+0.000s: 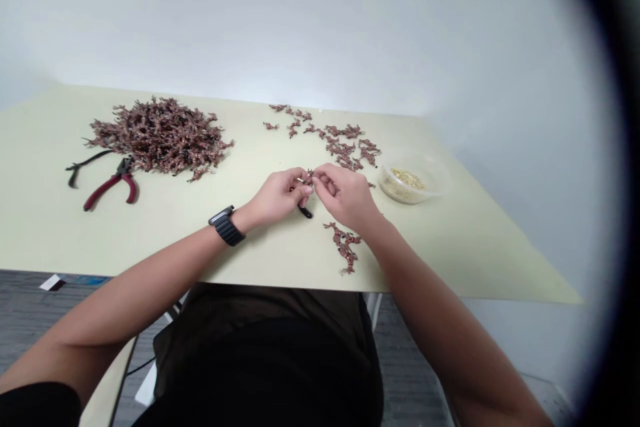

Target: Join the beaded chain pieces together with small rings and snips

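Note:
Above the middle of the table, my left hand [280, 195] pinches a small brown figurine [309, 175], shaped somewhat like a deer with antlers. Fingertips of my right hand [345, 192] close on the same piece from the other side. Much of it is hidden by the fingers, and any finer part between them is too small to make out. The black handle end of a tool [305, 212] sticks out below my left hand; the rest of it is covered. Just nearer than my right hand lies a small cluster of similar brown figurines [345, 245].
A large heap of brown figurines [160, 133] lies at the back left. In front of it rest red-handled pliers [117, 183] and a black-handled tool [83, 165]. More figurines [345, 147] are scattered behind my hands. A clear round tub [435, 190] at right holds small gold-coloured pieces [407, 179].

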A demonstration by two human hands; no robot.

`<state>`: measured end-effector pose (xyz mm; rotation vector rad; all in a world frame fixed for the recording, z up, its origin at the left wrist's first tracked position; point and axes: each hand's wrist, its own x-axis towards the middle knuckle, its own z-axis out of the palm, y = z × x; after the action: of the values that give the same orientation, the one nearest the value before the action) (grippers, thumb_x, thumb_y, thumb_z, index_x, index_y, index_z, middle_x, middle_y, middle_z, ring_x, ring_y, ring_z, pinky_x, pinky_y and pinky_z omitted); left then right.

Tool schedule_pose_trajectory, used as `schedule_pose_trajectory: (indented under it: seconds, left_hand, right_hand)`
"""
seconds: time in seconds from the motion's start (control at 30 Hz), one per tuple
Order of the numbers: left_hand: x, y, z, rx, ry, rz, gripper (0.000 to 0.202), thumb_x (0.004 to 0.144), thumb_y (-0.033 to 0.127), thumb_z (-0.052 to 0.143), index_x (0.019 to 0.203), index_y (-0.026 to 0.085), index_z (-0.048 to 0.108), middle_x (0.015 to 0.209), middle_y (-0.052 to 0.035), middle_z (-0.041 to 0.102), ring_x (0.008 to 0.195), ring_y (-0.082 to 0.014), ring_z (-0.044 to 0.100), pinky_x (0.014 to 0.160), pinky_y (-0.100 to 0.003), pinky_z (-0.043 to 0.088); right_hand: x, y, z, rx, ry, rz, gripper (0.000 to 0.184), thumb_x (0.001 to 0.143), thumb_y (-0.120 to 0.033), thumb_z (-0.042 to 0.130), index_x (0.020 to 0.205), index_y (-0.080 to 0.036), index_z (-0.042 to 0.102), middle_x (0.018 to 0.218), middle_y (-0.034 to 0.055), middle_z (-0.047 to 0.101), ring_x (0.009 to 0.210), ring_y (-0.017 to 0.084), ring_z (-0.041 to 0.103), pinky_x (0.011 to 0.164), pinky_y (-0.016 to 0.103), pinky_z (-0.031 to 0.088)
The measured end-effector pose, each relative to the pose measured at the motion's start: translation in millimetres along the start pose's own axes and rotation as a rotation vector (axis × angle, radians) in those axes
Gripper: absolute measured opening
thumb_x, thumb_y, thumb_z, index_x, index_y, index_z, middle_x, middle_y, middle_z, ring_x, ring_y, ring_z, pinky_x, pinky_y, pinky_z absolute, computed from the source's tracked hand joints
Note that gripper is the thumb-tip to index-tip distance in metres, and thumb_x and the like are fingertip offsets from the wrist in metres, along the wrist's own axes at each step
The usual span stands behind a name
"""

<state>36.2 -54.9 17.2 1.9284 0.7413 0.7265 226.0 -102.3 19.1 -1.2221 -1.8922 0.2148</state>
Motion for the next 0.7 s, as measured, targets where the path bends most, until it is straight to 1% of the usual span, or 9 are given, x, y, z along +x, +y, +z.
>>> schedule_pose_trajectory:
  seconds: [0.1,0.2,0.27,0.3,0.37,0.43,0.53,0.63,0.7]
  left_hand:
    - [-1.6,-4.8,-2.4,0.272,0.061,0.115,0.010,0.098,0.023,0.052,0.102,0.017,0.058,0.075,-0.0035,0.069,0.064,-0.0150,0.063,0.062,-0.025,0.043]
    - [-3.6,-7.4,-5.9,0.591,0.117,0.237,0.026,0.098,0.019,0.049,0.123,0.016,0.057,0.086,-0.0073,0.074,0.067,-0.0181,0.066,0.061,-0.027,0.041]
    - [-4.1,-7.1,-7.5,0.668,0.123,0.273,0.035,0.098,0.017,0.048,0.132,0.016,0.054,0.091,-0.0086,0.076,0.069,-0.0187,0.068,0.062,-0.027,0.041]
    - [-4.0,-6.4,-7.8,0.647,0.123,0.270,0.034,0.098,0.017,0.048,0.132,0.017,0.054,0.091,-0.0083,0.076,0.070,-0.0184,0.069,0.062,-0.027,0.042]
    - [-3.0,-4.4,-7.4,0.524,0.125,0.229,0.025,0.098,0.019,0.050,0.122,0.017,0.057,0.085,-0.0059,0.075,0.068,-0.0170,0.067,0.062,-0.026,0.042]
    - [-1.6,-2.2,-6.4,0.357,0.116,0.168,0.012,0.098,0.022,0.053,0.107,0.017,0.058,0.078,-0.0033,0.072,0.065,-0.0149,0.064,0.062,-0.025,0.043]
    - [0.5,-0.1,-4.6,0.148,0.063,0.088,0.009,0.098,0.026,0.055,0.096,0.017,0.056,0.073,-0.0014,0.069,0.062,-0.0126,0.059,0.061,-0.024,0.043]
    - [1.1,-0.9,-3.4,0.036,0.004,0.050,0.011,0.099,0.027,0.053,0.095,0.017,0.057,0.073,-0.0021,0.068,0.063,-0.0125,0.059,0.062,-0.024,0.045]
    - [0.3,-2.5,-3.1,0.065,-0.001,0.068,0.010,0.099,0.025,0.052,0.098,0.017,0.057,0.075,-0.0026,0.069,0.065,-0.0133,0.062,0.063,-0.024,0.046]
  right_hand:
    - [2.7,-4.7,4.9,0.354,0.021,0.298,0.011,0.093,-0.031,0.065,0.088,-0.022,0.063,0.070,-0.0011,0.056,0.059,0.013,0.044,0.055,0.028,0.036]
    - [8.4,-6.3,3.6,0.884,-0.137,0.610,0.020,0.086,-0.034,0.070,0.080,-0.021,0.056,0.067,-0.0030,0.047,0.053,0.010,0.033,0.045,0.025,0.026]
    - [10.7,-6.1,1.0,1.057,-0.233,0.684,0.024,0.083,-0.035,0.073,0.078,-0.021,0.054,0.067,-0.0037,0.044,0.053,0.009,0.029,0.043,0.024,0.023]
    - [10.8,-6.1,-0.1,1.044,-0.226,0.676,0.024,0.084,-0.036,0.073,0.079,-0.021,0.055,0.068,-0.0034,0.045,0.053,0.009,0.031,0.044,0.025,0.024]
    - [9.2,-6.7,-1.3,0.836,-0.122,0.582,0.022,0.086,-0.039,0.073,0.086,-0.021,0.060,0.070,-0.0020,0.050,0.054,0.010,0.037,0.046,0.026,0.029]
    - [6.1,-7.9,-1.6,0.507,-0.008,0.412,0.018,0.090,-0.039,0.071,0.092,-0.023,0.064,0.074,0.0000,0.057,0.059,0.013,0.045,0.052,0.028,0.036]
    - [2.3,-8.6,-2.0,0.138,0.030,0.162,0.011,0.095,-0.034,0.063,0.094,-0.023,0.066,0.078,0.0013,0.062,0.065,0.015,0.049,0.063,0.031,0.040]
    - [1.2,-8.1,-1.6,0.045,-0.002,0.082,0.012,0.098,-0.032,0.059,0.092,-0.023,0.065,0.077,0.0012,0.061,0.064,0.014,0.048,0.066,0.032,0.040]
    - [2.4,-8.1,-0.9,0.135,-0.003,0.163,0.014,0.096,-0.035,0.060,0.090,-0.023,0.064,0.076,0.0009,0.059,0.062,0.014,0.048,0.062,0.031,0.039]
